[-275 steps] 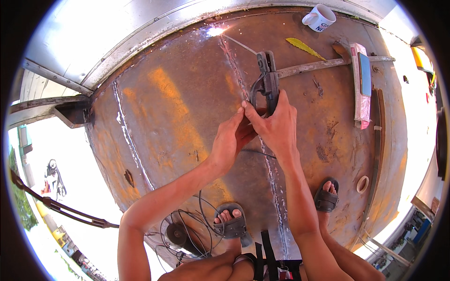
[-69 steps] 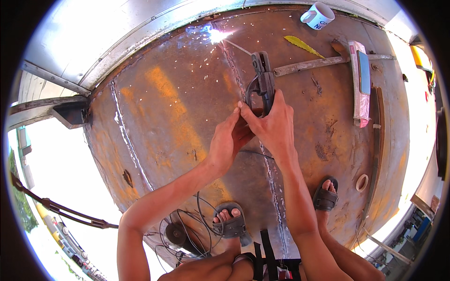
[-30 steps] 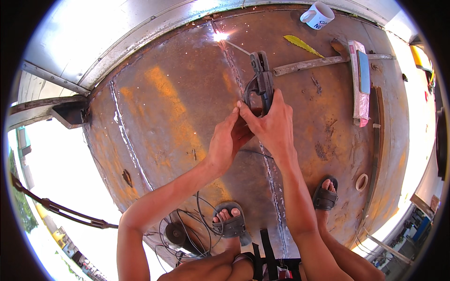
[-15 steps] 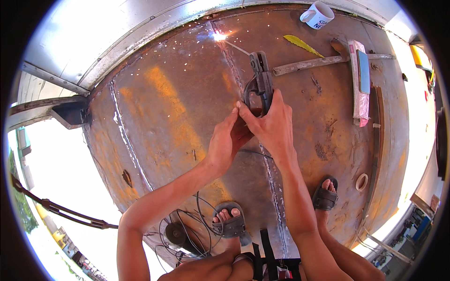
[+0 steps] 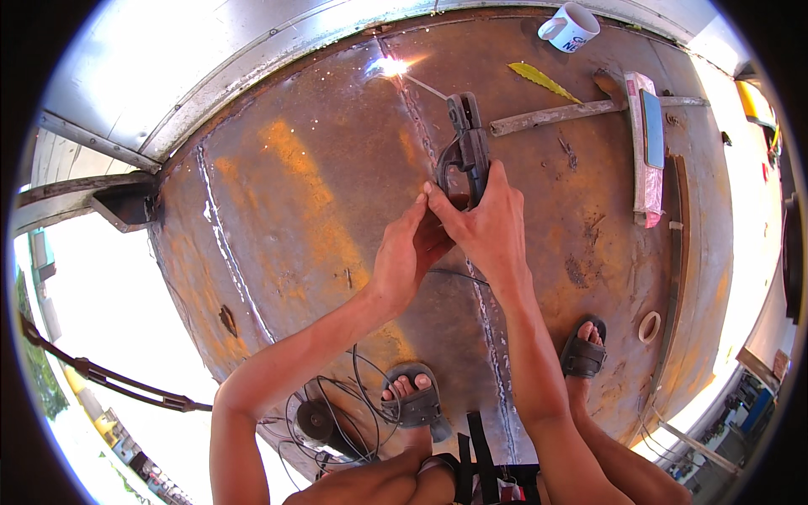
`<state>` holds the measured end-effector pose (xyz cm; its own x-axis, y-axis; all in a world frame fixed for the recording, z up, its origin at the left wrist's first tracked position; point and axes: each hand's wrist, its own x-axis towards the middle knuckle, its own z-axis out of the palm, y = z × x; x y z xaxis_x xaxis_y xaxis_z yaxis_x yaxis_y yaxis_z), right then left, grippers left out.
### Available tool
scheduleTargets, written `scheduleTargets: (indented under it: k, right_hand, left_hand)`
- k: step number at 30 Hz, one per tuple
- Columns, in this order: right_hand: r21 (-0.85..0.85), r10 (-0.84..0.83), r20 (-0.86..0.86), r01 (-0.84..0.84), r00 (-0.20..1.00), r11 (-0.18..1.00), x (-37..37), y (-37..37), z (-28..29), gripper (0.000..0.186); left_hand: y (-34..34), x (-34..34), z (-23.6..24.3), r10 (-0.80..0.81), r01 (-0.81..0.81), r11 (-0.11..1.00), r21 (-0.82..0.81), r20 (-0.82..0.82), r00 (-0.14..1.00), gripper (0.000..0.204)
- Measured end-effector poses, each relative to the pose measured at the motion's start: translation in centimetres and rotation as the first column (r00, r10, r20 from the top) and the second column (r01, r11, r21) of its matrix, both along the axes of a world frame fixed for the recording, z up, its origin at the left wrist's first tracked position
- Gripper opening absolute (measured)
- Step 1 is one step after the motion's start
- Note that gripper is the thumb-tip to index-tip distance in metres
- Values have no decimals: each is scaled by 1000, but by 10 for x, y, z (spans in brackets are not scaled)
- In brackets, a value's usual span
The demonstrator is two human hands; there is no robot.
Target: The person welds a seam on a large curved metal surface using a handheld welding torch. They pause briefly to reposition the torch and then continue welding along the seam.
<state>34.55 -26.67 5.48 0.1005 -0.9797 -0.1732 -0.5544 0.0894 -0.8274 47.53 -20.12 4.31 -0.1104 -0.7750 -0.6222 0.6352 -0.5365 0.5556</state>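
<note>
My right hand is closed round the handle of a black welding electrode holder. From the left, my left hand closes on the handle's lower end, its thumb against my right one; its other fingers are partly hidden. A thin electrode runs from the holder's jaw up and left to a bright arc on the rusty steel plate. The arc burns near the far end of a seam, hiding the rod's tip. Closer to me, a whitish weld bead runs along that line.
A white mug, yellow leaf, metal rod and pink packet with a blue phone-like slab lie at far right. My sandalled feet stand on the plate. Black cable coils near my left foot; a tape ring lies right.
The arc has shifted very slightly left and its glow has changed shape. Fewer sparks are scattered over the plate. Both hands and the holder stay almost still.
</note>
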Motion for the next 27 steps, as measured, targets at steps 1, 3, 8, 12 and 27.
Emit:
scheduleTargets:
  k: [1, 3, 8, 12, 27]
  right_hand:
    - [2, 0, -1, 0, 1000, 1000, 0, 0, 0, 61]
    - [-3, 0, -3, 0, 1000, 1000, 0, 0, -2, 61]
    - [8, 2, -23, -2, 1000, 1000, -1, 0, 0, 61]
    - [3, 2, -12, -2, 1000, 1000, -1, 1, -1, 62]
    - [-12, 5, -21, -5, 1000, 1000, -1, 2, -2, 62]
  left_hand:
    - [0, 0, 0, -2, 2, 1000, 2, 0, 1000, 51]
    - [0, 0, -1, -3, 3, 1000, 3, -4, 1000, 51]
    - [-1, -1, 1, 2, -2, 1000, 23, -1, 1000, 52]
    - [0, -1, 2, -2, 2, 1000, 22, 8, 1000, 52]
    - [1, -2, 1, 4, -4, 999, 33, 8, 1000, 50]
